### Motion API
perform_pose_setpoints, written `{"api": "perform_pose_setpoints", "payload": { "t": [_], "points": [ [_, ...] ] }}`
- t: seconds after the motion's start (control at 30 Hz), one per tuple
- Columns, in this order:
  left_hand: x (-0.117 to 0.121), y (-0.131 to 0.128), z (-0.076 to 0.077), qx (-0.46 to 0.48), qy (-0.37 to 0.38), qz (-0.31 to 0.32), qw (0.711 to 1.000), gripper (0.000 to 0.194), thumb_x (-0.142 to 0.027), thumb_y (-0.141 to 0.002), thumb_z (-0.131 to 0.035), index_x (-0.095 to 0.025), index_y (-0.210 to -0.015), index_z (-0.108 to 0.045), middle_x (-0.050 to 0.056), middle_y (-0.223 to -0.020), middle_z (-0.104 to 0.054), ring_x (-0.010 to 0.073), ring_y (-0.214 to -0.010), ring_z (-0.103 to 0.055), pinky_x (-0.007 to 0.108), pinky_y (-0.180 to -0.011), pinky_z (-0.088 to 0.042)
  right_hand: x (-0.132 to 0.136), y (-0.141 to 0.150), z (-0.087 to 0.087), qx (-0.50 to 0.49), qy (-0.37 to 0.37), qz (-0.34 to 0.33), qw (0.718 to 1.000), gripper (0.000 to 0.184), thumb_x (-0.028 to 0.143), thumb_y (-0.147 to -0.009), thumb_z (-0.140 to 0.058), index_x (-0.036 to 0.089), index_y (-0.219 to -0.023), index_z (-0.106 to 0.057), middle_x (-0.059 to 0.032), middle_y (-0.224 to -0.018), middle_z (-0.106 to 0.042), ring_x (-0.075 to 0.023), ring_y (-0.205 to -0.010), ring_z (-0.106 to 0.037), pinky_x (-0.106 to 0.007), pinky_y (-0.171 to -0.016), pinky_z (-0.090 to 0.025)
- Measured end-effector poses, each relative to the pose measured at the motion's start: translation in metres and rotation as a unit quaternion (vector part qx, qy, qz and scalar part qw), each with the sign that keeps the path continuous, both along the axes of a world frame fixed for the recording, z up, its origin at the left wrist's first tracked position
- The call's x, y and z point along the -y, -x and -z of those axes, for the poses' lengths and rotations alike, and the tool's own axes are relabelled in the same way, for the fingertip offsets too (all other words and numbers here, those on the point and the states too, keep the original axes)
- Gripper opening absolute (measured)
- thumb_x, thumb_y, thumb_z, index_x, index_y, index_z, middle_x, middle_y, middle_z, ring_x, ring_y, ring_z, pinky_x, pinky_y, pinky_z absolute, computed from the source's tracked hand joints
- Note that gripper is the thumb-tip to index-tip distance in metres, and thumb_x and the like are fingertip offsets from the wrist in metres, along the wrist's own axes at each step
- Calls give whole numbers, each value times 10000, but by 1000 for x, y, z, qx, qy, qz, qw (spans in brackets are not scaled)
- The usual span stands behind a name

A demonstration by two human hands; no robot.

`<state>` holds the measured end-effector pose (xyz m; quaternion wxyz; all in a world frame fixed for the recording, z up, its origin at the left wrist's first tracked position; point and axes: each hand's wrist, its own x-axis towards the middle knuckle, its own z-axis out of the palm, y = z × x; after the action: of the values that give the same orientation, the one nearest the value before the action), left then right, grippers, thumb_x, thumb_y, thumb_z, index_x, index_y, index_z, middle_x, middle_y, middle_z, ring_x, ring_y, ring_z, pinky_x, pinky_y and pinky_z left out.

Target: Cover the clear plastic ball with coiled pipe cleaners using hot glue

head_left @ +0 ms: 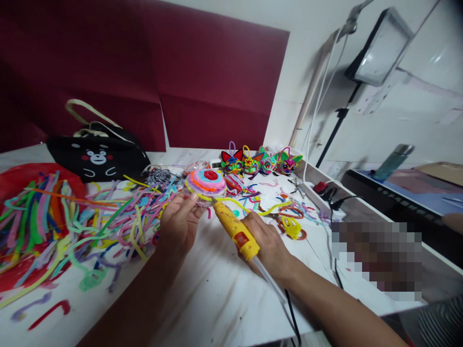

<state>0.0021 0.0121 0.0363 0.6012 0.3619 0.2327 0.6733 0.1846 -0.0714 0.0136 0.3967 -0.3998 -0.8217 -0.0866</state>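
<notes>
My left hand [183, 219] grips the near left edge of a round domed piece [206, 182] covered in rings of coloured pipe cleaner, red at its centre. In my right hand [265, 241] is a yellow hot glue gun [235, 231], a clear glue stick jutting from its back end. The gun's nozzle touches or nearly touches the near rim of the dome; I cannot tell which. From that rim a yellow pipe cleaner [249, 207] trails off to the right, its far end loose over the table.
Loose pipe cleaners [119, 207] heap at left beside a red bag [72, 176]. Behind stands a black bag [97, 154]. Several finished animal-face ornaments [251, 164] line the back. Orange-handled scissors [289, 219] lie right, near a power strip [321, 195]. Another person's sleeve [441, 318] shows lower right.
</notes>
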Motion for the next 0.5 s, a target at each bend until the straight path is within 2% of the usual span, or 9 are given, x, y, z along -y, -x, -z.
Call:
{"api": "perform_pose_setpoints", "payload": {
  "t": [0.2, 0.5],
  "points": [
    [0, 1, -1, 7, 20, -12, 1000, 191, -182, -651, -799, -187, -767, -647, 93, -998, -762, 282, -986, -717, 365, -850, -625, 0, 0, 1, -4, -6, 10, 1000, 156, 210, -884, -493, 184, -1036, -515, -51, -873, -570, -190, -749, -576, -272, -524, -394],
    [-1, 1, -3, 3, 43, -29, 999, 158, -178, -658, -766, -201, -743, -634, 91, -1002, -755, 306, -1089, -682, 393, -866, -627, -1, 0, 1, 6, -18, 24, 1000, 157, 203, -882, -478, 187, -1036, -503, -56, -873, -577, -199, -767, -588, -274, -521, -405]
  ]
}}
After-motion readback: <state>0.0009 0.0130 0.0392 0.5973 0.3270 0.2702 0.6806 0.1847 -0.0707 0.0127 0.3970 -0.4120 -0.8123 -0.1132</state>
